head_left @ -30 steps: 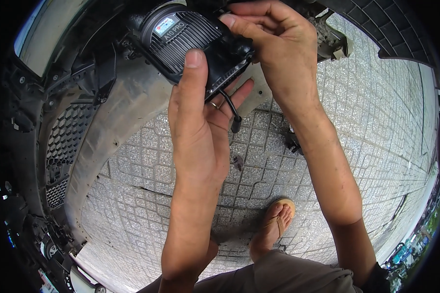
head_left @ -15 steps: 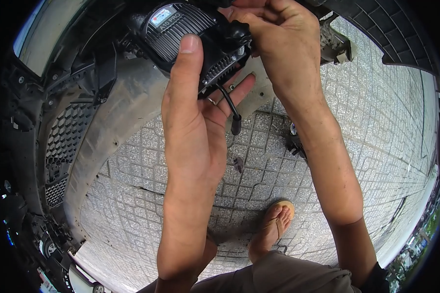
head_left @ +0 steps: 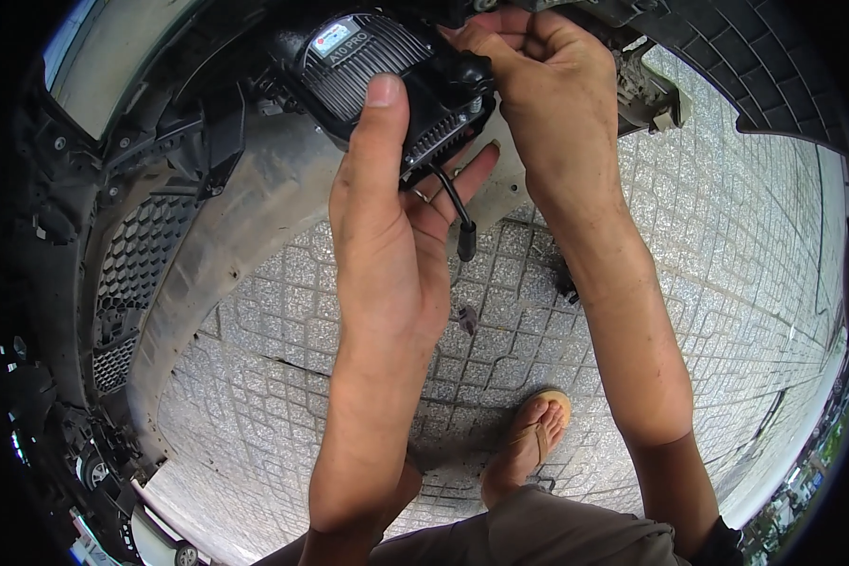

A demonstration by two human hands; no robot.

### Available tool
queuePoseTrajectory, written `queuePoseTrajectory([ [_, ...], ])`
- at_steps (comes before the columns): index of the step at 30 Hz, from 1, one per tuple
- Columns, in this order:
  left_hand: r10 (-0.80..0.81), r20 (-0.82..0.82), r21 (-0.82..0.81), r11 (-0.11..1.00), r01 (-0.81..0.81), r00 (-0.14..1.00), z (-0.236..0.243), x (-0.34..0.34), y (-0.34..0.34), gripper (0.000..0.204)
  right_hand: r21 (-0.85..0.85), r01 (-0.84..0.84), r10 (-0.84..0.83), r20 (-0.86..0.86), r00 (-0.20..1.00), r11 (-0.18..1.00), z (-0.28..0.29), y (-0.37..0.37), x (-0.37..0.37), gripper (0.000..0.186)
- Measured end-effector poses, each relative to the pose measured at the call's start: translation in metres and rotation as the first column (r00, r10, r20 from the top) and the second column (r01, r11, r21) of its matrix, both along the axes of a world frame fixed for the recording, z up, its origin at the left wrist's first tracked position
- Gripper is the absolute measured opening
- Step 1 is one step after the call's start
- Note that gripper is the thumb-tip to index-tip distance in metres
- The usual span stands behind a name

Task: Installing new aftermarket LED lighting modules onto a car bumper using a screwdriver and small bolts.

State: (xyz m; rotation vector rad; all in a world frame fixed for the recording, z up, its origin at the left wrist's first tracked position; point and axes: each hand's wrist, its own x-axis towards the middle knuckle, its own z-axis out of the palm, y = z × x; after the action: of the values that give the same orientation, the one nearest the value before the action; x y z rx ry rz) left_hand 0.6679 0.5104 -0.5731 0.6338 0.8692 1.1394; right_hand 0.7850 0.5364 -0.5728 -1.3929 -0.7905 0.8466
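Observation:
A black finned lamp unit [head_left: 363, 58] with a label on its ribbed back rests in my left hand [head_left: 387, 226]. My left thumb presses on the fins and the fingers reach round underneath. From the unit's lower side hangs a short black cable [head_left: 466, 236] with a plug at its end. At the unit's upper right side, my right hand [head_left: 561, 104] is closed, thumb and fingers pinched together next to a bracket. What the pinch holds is hidden and too small to name.
Dark car bodywork surrounds the unit at the top, with a honeycomb grille [head_left: 146, 241] and a dusty plastic panel [head_left: 255, 189] at left. A black ribbed liner [head_left: 774, 66] curves at upper right. Patterned paving [head_left: 736, 264] and my sandalled foot [head_left: 536, 434] lie below.
The lamp unit and my left hand appear slightly further right and lower in the picture. My right hand stays near the same spot, its fingers still pinched.

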Motion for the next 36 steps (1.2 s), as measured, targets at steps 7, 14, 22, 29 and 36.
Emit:
queuePoseTrajectory([
  [7, 0.012, 0.075, -0.053, 0.999, -0.008, 0.997, 0.002, 0.000, 0.004, 0.044, -0.029, -0.026, 0.030, 0.167, 0.985, 0.999, -0.013, 0.006, 0.007, 0.029],
  [14, 0.012, 0.108, -0.078, 0.997, -0.004, 0.994, 0.001, -0.006, 0.005, 0.039, -0.138, -0.085, 0.098, 0.090, 0.991, 0.987, 0.000, 0.005, 0.008, 0.032],
  [22, -0.018, 0.047, -0.100, 0.995, 0.023, 0.999, -0.006, -0.009, 0.000, 0.052, -0.173, -0.283, 0.267, -0.114, 0.957, 0.943, 0.001, -0.002, 0.022, 0.024],
  [29, -0.006, 0.040, -0.085, 0.996, 0.010, 0.999, 0.001, -0.007, 0.007, 0.049, -0.148, -0.021, 0.046, 0.170, 0.984, 0.989, 0.013, 0.003, 0.011, 0.020],
  [36, 0.028, 0.077, -0.110, 0.994, -0.019, 0.997, 0.003, -0.006, 0.003, 0.038, -0.185, -0.070, 0.124, 0.296, 0.947, 0.980, 0.010, 0.003, 0.011, 0.020],
])
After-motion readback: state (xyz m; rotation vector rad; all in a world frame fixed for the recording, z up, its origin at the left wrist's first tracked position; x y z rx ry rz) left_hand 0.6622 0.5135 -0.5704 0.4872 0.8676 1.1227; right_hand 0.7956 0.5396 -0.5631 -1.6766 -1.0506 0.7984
